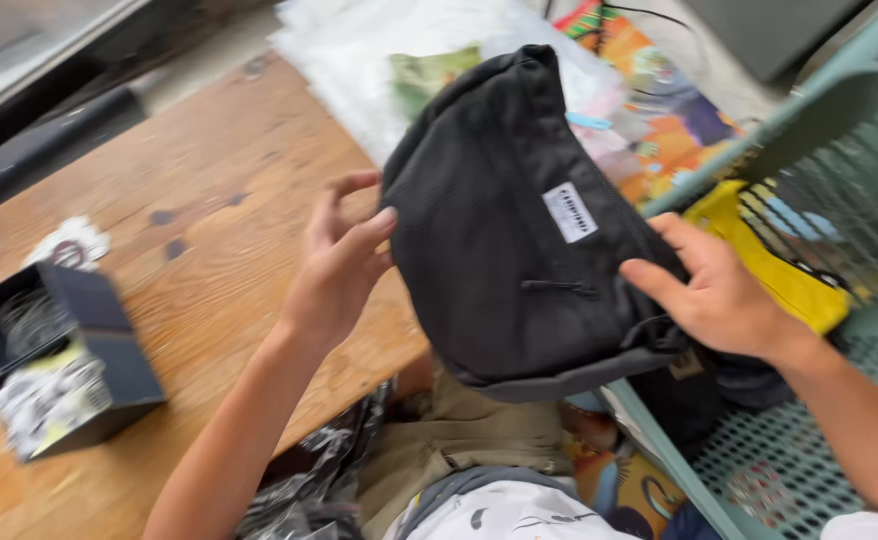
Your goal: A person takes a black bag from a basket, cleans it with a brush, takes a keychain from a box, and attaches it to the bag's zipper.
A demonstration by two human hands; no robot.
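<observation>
item: black fabric pouch bag [504, 220], held up between my hands over the wooden table [209, 260] edge, long axis tilted top-to-bottom; left hand [337, 262] fingers pinching its left rim, right hand [714, 290] gripping its lower right corner.

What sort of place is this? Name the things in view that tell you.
Probably a packing or sorting spot for small goods. Both hands hold a black pouch bag over a wooden table, beside a green mesh crate and a pile of clear plastic bags.
</observation>
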